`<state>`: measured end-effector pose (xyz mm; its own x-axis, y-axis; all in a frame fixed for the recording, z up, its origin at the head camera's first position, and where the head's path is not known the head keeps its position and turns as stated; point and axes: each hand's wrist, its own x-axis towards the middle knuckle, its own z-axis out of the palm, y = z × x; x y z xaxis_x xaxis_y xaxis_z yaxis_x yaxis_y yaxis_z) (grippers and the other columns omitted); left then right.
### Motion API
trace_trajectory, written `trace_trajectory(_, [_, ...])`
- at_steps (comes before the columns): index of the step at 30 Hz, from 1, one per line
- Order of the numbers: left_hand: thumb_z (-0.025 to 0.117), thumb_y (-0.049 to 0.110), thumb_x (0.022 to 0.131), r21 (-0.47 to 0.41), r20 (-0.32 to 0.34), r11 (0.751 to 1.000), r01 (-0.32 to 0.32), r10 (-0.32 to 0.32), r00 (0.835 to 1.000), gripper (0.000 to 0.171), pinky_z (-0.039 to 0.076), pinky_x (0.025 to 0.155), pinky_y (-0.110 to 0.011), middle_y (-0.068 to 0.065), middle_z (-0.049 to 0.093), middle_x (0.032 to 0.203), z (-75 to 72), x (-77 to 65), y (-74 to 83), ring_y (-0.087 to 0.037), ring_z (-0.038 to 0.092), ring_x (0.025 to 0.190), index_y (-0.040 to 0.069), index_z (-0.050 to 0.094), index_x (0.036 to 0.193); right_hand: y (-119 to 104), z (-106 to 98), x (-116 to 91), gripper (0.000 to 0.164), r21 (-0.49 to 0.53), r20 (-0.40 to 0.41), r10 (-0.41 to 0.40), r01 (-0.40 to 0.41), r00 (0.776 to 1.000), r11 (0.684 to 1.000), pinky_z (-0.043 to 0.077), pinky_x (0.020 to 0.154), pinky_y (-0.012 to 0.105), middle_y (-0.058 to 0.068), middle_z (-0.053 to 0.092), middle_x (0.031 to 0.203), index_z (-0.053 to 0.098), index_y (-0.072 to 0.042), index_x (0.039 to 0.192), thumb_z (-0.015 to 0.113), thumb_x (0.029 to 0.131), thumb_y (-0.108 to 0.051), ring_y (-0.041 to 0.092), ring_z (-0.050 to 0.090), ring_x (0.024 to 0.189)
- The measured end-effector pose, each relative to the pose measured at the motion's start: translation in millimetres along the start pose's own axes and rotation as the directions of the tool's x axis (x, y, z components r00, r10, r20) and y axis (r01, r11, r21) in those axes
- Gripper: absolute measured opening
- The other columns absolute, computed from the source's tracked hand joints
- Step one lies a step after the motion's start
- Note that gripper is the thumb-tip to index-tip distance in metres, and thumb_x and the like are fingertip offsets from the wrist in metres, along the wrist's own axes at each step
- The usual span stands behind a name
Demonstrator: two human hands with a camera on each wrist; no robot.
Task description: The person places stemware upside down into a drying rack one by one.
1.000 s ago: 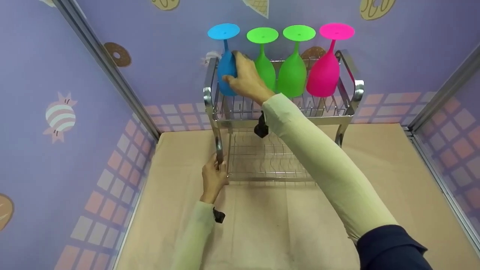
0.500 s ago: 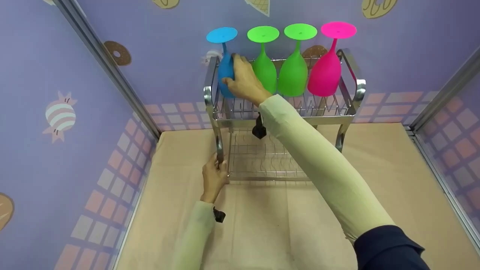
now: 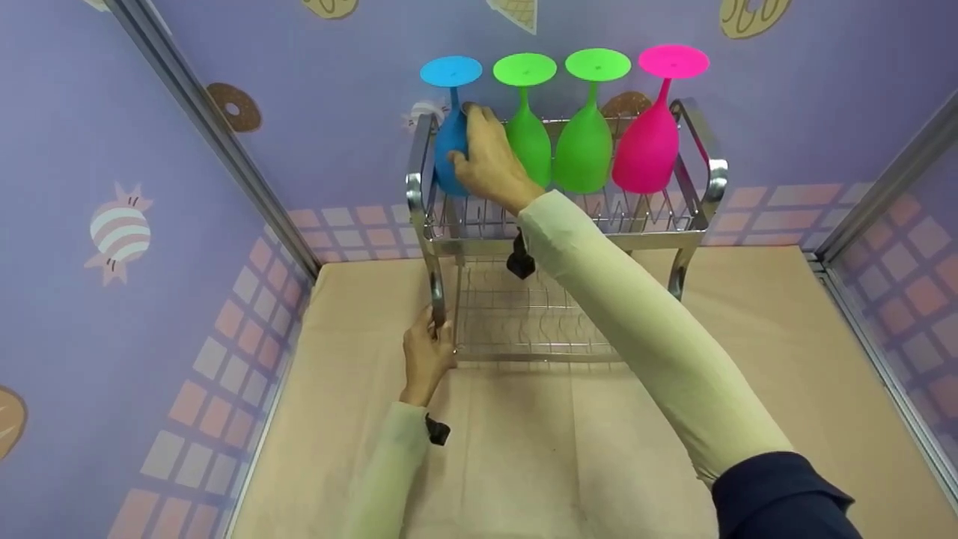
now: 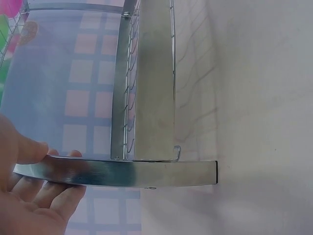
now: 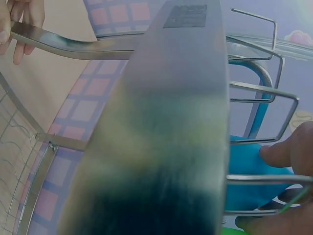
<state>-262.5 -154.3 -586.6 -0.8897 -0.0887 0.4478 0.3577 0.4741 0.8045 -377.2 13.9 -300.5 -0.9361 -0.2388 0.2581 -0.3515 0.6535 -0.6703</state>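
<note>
A blue wine glass (image 3: 451, 142) stands upside down at the left end of the metal dish rack's (image 3: 569, 241) top tier. My right hand (image 3: 494, 161) grips its bowl from the right, thumb in front; in the right wrist view the thumb presses the blue bowl (image 5: 249, 171) behind the rack's wires. Lower down, my left hand (image 3: 426, 355) holds the rack's front left leg (image 4: 107, 172), thumb on one side and fingers on the other. To the right of the blue glass stand two green wine glasses (image 3: 584, 153) and a pink one (image 3: 647, 150), all upside down.
The rack's lower tier (image 3: 539, 307) has wire slots and bears nothing visible. A beige cloth (image 3: 516, 449) covers the table. Purple patterned walls (image 3: 150, 150) close in the back and sides, with metal posts (image 3: 217, 127) at the corners.
The blue glass has tilted slightly left and then back toward upright, its foot a little lower than at first. My right hand has stayed on it. My left hand has not moved.
</note>
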Motion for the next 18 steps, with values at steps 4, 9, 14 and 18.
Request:
trace_trajectory(4, [0.068, -0.006, 0.1, 0.011, 0.0, 1.0, 0.022, -0.022, 1.0, 0.026, 0.065, 0.093, -0.057, -0.034, 0.072, 0.123, -1.2, 0.7, 1.2, -0.049, 0.073, 0.115, -0.007, 0.066, 0.126, -3, -1, -7, 0.069, -0.021, -0.007, -0.017, 0.017, 1.0, 1.0, 0.039, 0.129, 0.041, 0.018, 0.04, 0.163, 0.026, -0.001, 0.165, 0.061, 0.109, -0.019, 0.028, 0.041, 0.154])
trace_trajectory(9, [0.067, -0.007, 0.1, 0.003, 0.0, 1.0, 0.025, -0.025, 1.0, 0.028, 0.065, 0.094, -0.056, -0.031, 0.072, 0.125, -0.5, 2.5, 1.0, -0.048, 0.073, 0.115, -0.007, 0.066, 0.128, 0, -5, -15, 0.07, -0.032, -0.012, -0.026, 0.025, 1.0, 0.999, 0.037, 0.13, 0.043, 0.018, 0.038, 0.165, 0.026, -0.001, 0.165, 0.062, 0.108, -0.02, 0.029, 0.039, 0.156])
trace_trajectory(14, [0.068, -0.008, 0.1, -0.001, 0.004, 1.0, -0.006, 0.006, 1.0, 0.026, 0.064, 0.095, -0.054, -0.032, 0.072, 0.123, 1.1, 2.3, -0.6, -0.05, 0.073, 0.115, -0.008, 0.066, 0.125, 7, -10, -25, 0.069, -0.021, -0.023, -0.051, 0.05, 0.998, 0.999, 0.035, 0.131, 0.043, 0.02, 0.038, 0.165, 0.028, 0.0, 0.164, 0.063, 0.108, -0.019, 0.03, 0.039, 0.155])
trace_trajectory(18, [0.068, -0.008, 0.1, 0.006, -0.004, 1.0, -0.002, 0.002, 1.0, 0.028, 0.067, 0.086, -0.055, -0.034, 0.072, 0.123, 0.0, 1.6, 0.0, -0.048, 0.076, 0.107, -0.007, 0.066, 0.127, 10, -19, -34, 0.069, 0.003, -0.025, -0.074, 0.074, 0.997, 0.997, 0.035, 0.131, 0.04, 0.018, 0.039, 0.165, 0.029, -0.001, 0.165, 0.063, 0.108, -0.02, 0.028, 0.039, 0.155])
